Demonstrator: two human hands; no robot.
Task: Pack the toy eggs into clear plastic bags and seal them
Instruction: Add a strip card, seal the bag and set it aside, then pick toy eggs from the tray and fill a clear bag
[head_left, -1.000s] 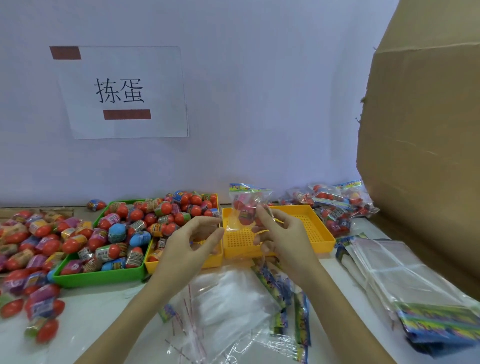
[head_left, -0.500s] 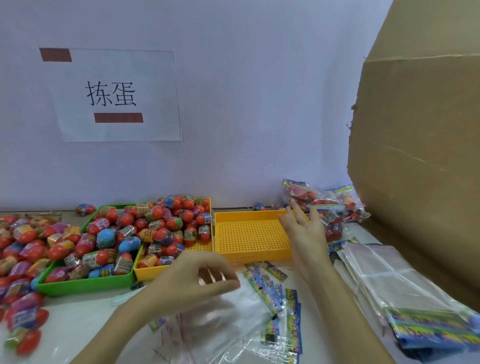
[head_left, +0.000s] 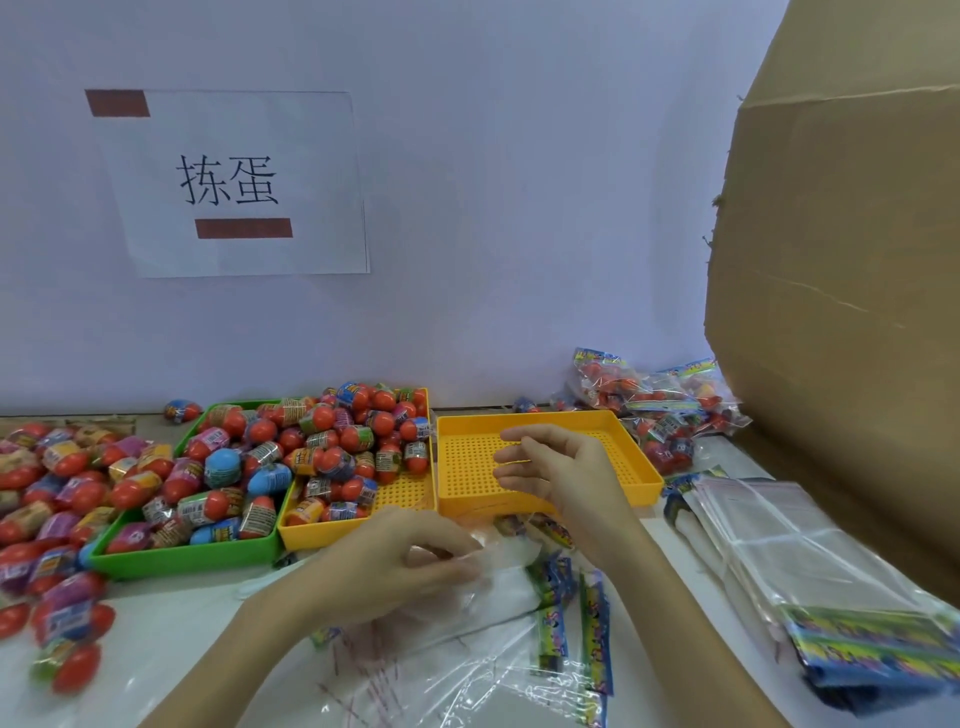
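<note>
Head view: many eggs are not yet packed.
Filled bags (head_left: 660, 410) lie behind; left hand (head_left: 400, 561) pinches an empty bag (head_left: 498, 582), right hand (head_left: 550, 462) relaxed, holding nothing.

Orange perforated tray (head_left: 636, 457), green tray (head_left: 182, 556), red-topped eggs (head_left: 322, 415).

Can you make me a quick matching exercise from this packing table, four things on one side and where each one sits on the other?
Things:
1. green tray
2. empty yellow tray
3. sealed egg bags
4. left hand

Places:
A. far right, against the cardboard box
B. under the right hand
C. on the loose clear bags up front
D. left of the egg-filled yellow tray

Pairs: 1-D, 2-B, 3-A, 4-C
</note>
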